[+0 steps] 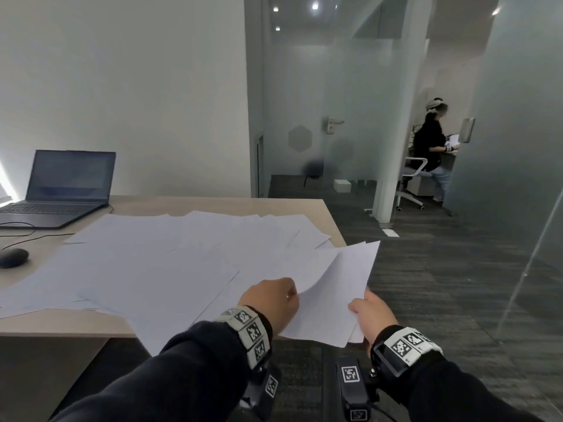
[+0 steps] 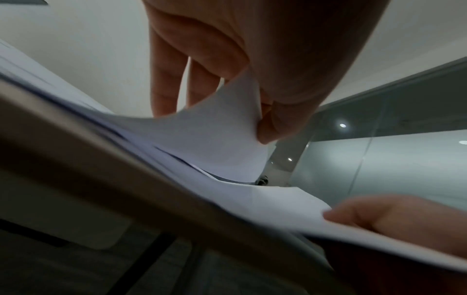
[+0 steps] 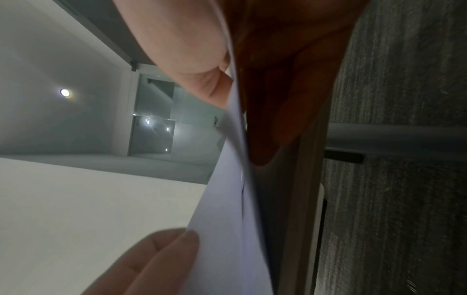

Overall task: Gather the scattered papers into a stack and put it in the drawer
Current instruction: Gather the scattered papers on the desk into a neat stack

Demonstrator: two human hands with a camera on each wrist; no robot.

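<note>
drawer: not seen from any view | bench (image 1: pixel 316 208): near-left part hidden under scattered papers (image 1: pixel 146 263) | laptop (image 1: pixel 61 190): left corner cut off, far-left on bench | right hand (image 1: pixel 373 315): fingers hidden beneath held sheets (image 1: pixel 335 300) | left wrist view: bench edge blurred

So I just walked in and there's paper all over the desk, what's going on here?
A person is gathering loose papers. The right hand holds a few collected sheets off the desk's near corner, while the left hand pinches another sheet's edge. Most papers lie spread across the desk beside a laptop and mouse. No drawer is visible.
</note>
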